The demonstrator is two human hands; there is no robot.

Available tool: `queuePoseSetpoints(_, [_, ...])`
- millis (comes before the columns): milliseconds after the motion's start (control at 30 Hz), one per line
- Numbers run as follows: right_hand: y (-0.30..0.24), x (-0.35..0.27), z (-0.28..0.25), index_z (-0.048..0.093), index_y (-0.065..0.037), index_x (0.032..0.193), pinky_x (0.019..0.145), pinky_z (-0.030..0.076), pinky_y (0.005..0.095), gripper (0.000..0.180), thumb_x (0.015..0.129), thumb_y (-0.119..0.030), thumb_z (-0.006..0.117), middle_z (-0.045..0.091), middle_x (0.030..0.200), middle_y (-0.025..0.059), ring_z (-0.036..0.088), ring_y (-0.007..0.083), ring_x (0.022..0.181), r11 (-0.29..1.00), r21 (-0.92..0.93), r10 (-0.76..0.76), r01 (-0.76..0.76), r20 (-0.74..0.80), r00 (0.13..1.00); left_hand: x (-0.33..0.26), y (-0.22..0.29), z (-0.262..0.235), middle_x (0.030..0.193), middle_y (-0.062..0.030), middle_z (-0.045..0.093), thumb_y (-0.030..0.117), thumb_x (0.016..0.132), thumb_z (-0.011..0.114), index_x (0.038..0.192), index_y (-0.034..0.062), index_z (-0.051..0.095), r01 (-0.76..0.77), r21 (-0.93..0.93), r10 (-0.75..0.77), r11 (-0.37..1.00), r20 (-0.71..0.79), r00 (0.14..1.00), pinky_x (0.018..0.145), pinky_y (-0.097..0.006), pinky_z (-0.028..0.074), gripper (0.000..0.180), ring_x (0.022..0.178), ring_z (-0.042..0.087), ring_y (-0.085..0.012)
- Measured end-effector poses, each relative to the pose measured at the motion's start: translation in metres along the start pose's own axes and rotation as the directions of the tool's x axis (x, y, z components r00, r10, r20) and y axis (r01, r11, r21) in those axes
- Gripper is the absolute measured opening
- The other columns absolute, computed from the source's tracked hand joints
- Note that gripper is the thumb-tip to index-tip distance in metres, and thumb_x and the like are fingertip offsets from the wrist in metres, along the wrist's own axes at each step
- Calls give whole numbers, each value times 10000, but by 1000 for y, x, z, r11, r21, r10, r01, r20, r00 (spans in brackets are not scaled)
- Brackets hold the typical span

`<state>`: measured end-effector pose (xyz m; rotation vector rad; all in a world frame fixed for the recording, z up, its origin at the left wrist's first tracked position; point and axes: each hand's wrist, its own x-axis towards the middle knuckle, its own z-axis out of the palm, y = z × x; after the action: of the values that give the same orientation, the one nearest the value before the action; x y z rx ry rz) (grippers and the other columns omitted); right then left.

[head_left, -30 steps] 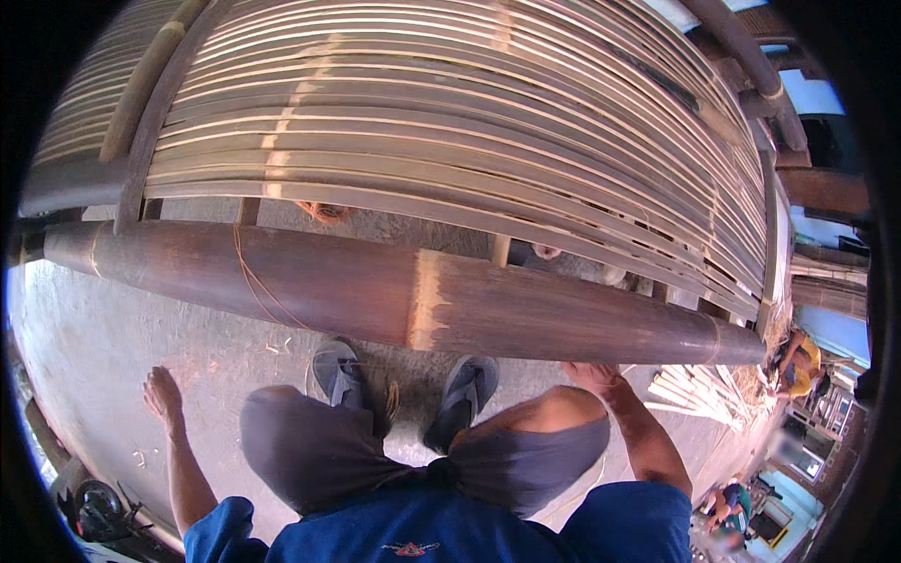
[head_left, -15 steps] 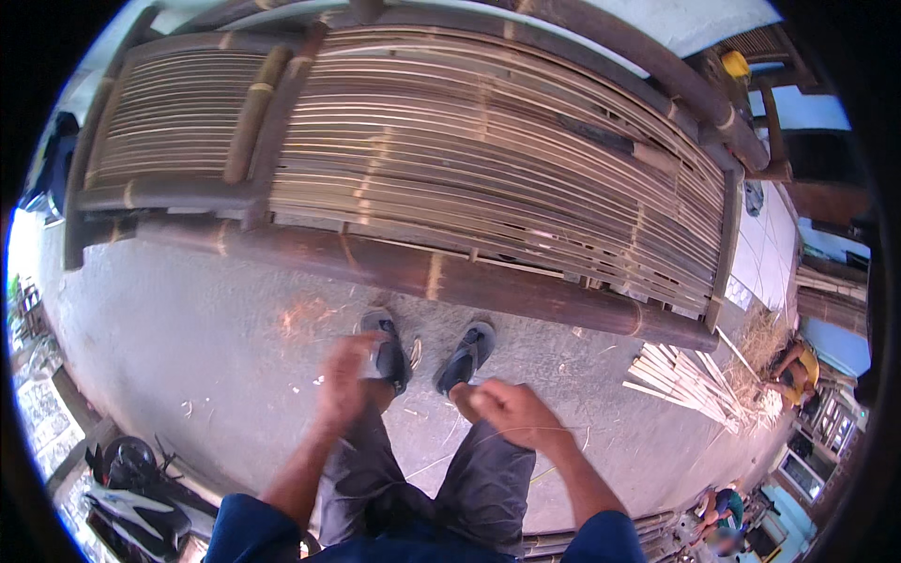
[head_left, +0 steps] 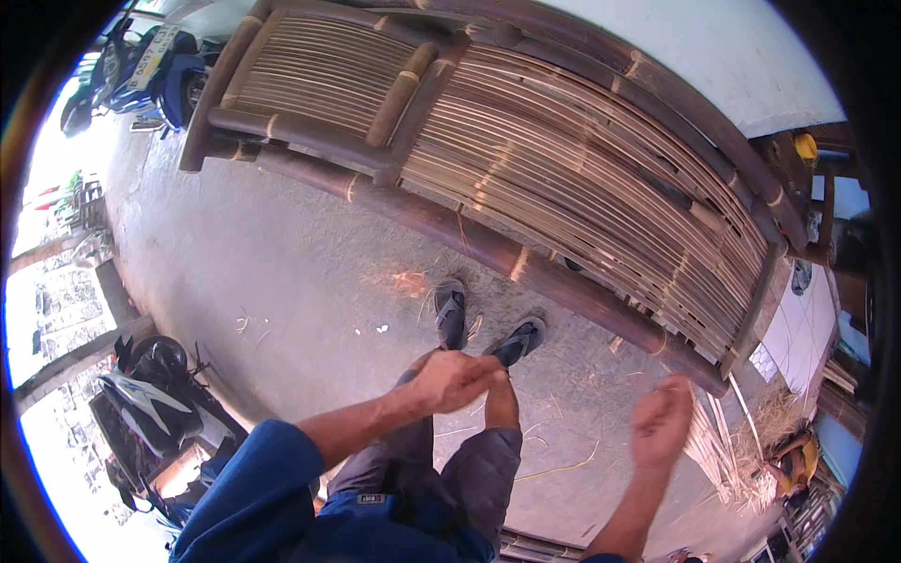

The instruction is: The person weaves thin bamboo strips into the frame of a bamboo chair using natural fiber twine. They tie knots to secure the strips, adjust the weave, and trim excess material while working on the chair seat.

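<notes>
My left hand [head_left: 457, 380] is in front of my knees with its fingers curled together. Whatever it may hold is too small or hidden to make out. Out to the right, my right hand [head_left: 660, 424] is raised apart from it, fingers bent in and slightly blurred. What is in its grip, if anything, does not show. Beyond both hands stands a long bamboo bench [head_left: 526, 169] with a slatted top and thick dark poles; neither hand touches it. On its slats lies a dark, long tool with a brown handle [head_left: 709, 218].
Pale split bamboo strips [head_left: 709, 446] lie on the concrete floor [head_left: 253, 244] at the right, beside a heap of shavings [head_left: 774, 413]. A person in yellow [head_left: 798, 464] is near them. One motorbike [head_left: 155, 403] stands at the left, another motorbike [head_left: 174, 80] at the far left.
My view has turned, so the bench sits more slanted and farther right. My left hand has come across in front of my knees, and my right hand has swung out to the right.
</notes>
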<state>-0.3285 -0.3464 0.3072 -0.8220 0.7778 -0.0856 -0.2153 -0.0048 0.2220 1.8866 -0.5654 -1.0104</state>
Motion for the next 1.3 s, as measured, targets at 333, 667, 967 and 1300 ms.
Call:
queuePoseSetpoints(333, [-205,-55,-325,541,-58,1359,964,567,391,339,1038,-167,527,646,1217,119,638,304,1096,838,-451,-542,307,-751,377,-134,-153,-172,690,-180,617,196,976,611,833,75,599,340,601,-60,723,-436,898,780,-509,461,187,713,628,-409])
queuePoseSetpoints(667, [-264,-69,-423,605,-21,1304,978,526,367,321,1039,-163,493,682,1220,119,648,242,1093,385,-817,-772,-430,-540,336,-200,-191,-272,966,-197,731,280,1038,513,1017,98,690,901,348,-269,259,-870,414,917,-503,502,255,943,701,-392])
queuePoseSetpoints(967, [130,21,-67,697,-73,1123,763,541,564,254,1012,-272,586,714,908,242,687,474,901,202,-928,109,313,339,934,17,-9,20,1248,-140,698,87,1022,570,1169,37,693,-17,-123,-28,992,-354,935,1016,-389,500,198,1205,644,-279])
queuePoseSetpoints(1300, [78,54,35,674,-64,1033,701,516,495,265,994,-317,608,694,858,219,682,434,837,359,-911,238,201,298,924,51,18,26,739,-228,602,278,1039,568,930,1,610,205,115,-164,972,-292,942,634,-471,458,301,715,625,-431])
